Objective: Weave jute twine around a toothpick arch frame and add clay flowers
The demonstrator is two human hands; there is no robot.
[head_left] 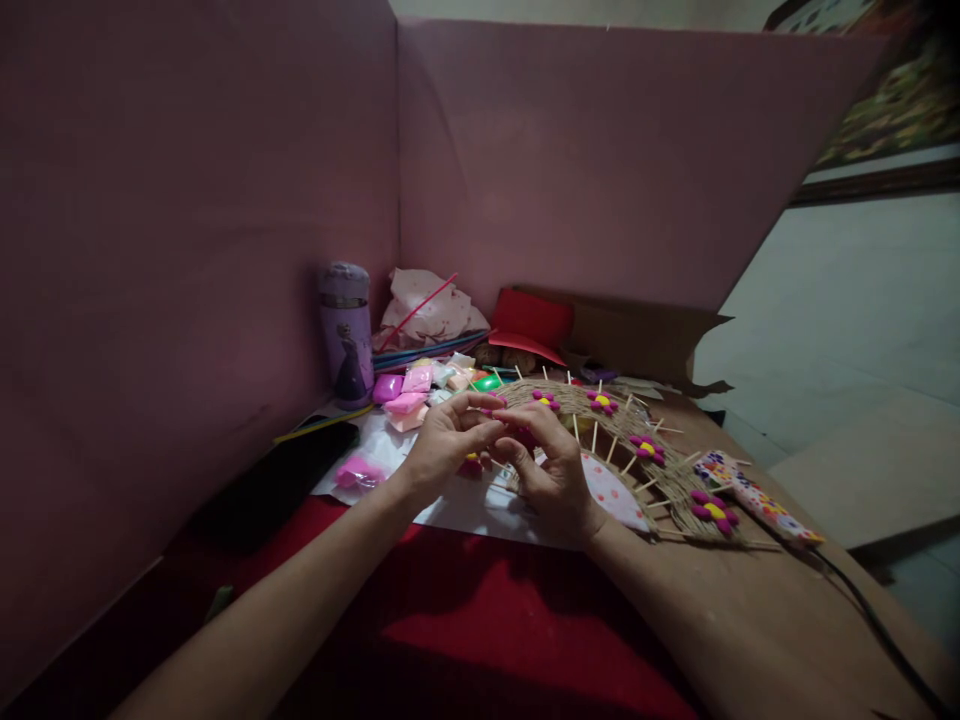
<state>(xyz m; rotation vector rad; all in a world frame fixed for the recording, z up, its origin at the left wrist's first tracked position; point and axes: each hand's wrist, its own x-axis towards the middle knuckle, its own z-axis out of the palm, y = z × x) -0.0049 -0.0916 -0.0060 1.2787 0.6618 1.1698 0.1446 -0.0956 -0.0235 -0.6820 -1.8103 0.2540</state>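
My left hand point(455, 438) and my right hand point(551, 465) meet over the table, fingertips pinched close together. A bit of dark magenta clay point(526, 438) shows between the curled fingers of my right hand. Whatever my left fingertips hold is too small to make out. Beneath and behind my hands lies an arched fan-like craft of twine point(679, 497) woven round wooden sticks. Magenta clay flowers point(646, 449) with yellow centres sit along it. A white dotted piece point(611, 492) fills part of its inner side, partly hidden by my right hand.
Clay packets point(405, 402) lie behind my left hand, with a pink packet point(358, 474) nearer. A purple bottle point(347, 335) stands at the left wall. Right are a patterned glue gun point(757, 497) and its cord point(877, 610). Red sheets point(532, 318) and cardboard point(637, 340) are behind.
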